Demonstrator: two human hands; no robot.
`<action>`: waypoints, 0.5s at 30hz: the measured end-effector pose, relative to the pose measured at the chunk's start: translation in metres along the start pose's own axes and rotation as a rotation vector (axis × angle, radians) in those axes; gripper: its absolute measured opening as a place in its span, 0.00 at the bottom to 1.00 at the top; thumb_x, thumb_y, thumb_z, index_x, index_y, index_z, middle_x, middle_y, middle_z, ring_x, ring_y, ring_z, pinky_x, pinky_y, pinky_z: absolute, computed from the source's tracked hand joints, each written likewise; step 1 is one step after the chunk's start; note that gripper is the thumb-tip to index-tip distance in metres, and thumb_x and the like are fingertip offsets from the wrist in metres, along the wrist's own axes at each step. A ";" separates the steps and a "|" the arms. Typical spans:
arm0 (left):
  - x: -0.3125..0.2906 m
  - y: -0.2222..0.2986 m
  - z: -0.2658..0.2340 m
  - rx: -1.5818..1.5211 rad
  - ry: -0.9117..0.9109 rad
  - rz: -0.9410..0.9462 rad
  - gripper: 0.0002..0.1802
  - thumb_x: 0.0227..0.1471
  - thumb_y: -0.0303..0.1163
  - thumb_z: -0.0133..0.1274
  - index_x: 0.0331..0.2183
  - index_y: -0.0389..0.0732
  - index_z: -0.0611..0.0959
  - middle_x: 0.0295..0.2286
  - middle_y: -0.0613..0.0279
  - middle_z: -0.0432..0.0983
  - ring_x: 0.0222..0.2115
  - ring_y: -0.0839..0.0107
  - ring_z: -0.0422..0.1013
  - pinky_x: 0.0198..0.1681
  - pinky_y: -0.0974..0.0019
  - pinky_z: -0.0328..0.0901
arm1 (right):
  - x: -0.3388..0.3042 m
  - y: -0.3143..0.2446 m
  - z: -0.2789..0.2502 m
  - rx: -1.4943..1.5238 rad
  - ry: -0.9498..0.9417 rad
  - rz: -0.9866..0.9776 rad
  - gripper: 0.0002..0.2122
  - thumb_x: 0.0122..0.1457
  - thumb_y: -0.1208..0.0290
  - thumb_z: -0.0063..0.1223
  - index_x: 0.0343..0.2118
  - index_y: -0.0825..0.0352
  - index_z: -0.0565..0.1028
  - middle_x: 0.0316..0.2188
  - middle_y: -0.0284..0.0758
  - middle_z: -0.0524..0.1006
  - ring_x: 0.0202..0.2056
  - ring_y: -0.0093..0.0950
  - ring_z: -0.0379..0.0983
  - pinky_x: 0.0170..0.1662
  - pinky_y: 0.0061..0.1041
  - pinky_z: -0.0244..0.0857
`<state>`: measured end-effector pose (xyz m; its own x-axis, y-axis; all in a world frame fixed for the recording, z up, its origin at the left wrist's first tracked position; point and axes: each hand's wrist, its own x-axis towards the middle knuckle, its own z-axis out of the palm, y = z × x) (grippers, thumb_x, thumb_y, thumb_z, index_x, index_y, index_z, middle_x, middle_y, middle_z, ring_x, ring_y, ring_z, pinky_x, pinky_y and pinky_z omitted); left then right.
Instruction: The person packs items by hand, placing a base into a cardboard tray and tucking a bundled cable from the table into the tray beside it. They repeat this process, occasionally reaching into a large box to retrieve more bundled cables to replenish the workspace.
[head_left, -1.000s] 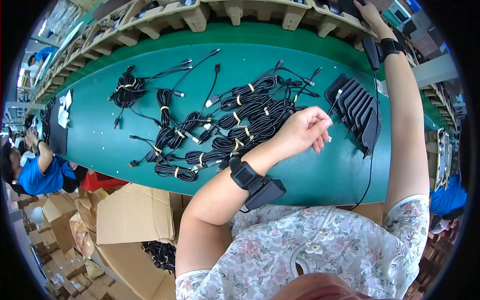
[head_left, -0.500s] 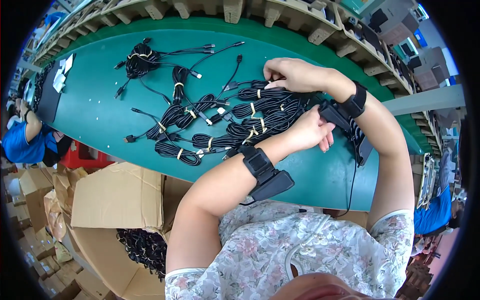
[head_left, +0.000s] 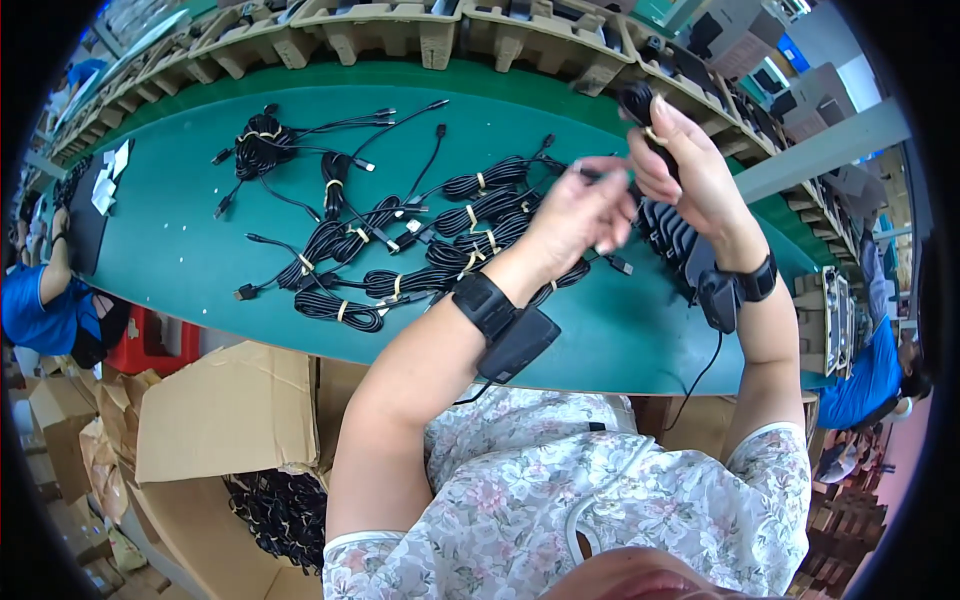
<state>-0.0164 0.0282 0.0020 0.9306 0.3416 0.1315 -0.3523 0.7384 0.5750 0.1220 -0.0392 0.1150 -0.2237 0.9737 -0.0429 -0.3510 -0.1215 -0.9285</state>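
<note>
Raised over the right part of the green table (head_left: pixel 480 362), my right hand (head_left: pixel 690 165) is closed around a coiled black cable (head_left: pixel 637 102) bound with a tan tie. Close beside it, my left hand (head_left: pixel 580 212) is blurred by motion. A dark piece shows at its fingertips, but whether the fingers grip it is unclear. Below and left of my hands lies a pile of tied black cables (head_left: pixel 470 222), their plugs pointing various ways. A looser cable bundle (head_left: pixel 262 145) rests farther left. Each wrist wears a black strap with a box-shaped device.
Black molded pieces (head_left: pixel 672 232) stand in a row right of the pile. Brown pulp trays (head_left: pixel 415 42) line the far edge. A metal post (head_left: pixel 820 150) crosses at right. An open carton (head_left: pixel 225 405) with black cables stands at lower left. People in blue work at both sides.
My right hand has risen from the pile, lifting a tied cable up and to the right. My left hand has moved up and leftward, off the black pieces, toward my right hand.
</note>
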 end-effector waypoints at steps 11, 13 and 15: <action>0.001 -0.004 0.007 0.144 0.031 0.121 0.14 0.53 0.28 0.47 0.41 0.35 0.65 0.23 0.60 0.70 0.18 0.76 0.68 0.16 0.77 0.61 | -0.028 0.025 0.020 -1.583 0.526 -0.231 0.13 0.58 0.68 0.44 0.46 0.63 0.66 0.23 0.38 0.69 0.25 0.28 0.68 0.29 0.23 0.63; -0.003 -0.006 0.010 0.220 0.115 0.131 0.17 0.52 0.26 0.47 0.43 0.35 0.62 0.24 0.60 0.70 0.18 0.77 0.68 0.17 0.78 0.61 | -0.021 0.006 0.016 -1.551 0.590 -0.202 0.14 0.58 0.68 0.44 0.47 0.62 0.67 0.23 0.40 0.69 0.25 0.30 0.69 0.31 0.24 0.63; -0.002 -0.011 0.011 0.274 0.074 0.096 0.18 0.53 0.27 0.47 0.44 0.35 0.61 0.25 0.60 0.70 0.20 0.77 0.68 0.18 0.78 0.61 | -0.018 -0.030 -0.018 -1.682 0.844 -0.185 0.14 0.58 0.68 0.44 0.48 0.60 0.69 0.25 0.43 0.73 0.28 0.33 0.71 0.33 0.26 0.64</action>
<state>-0.0137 0.0130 0.0044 0.8810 0.4511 0.1427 -0.3894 0.5199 0.7603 0.1533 -0.0500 0.1371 0.3346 0.8409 0.4255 0.9345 -0.2377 -0.2651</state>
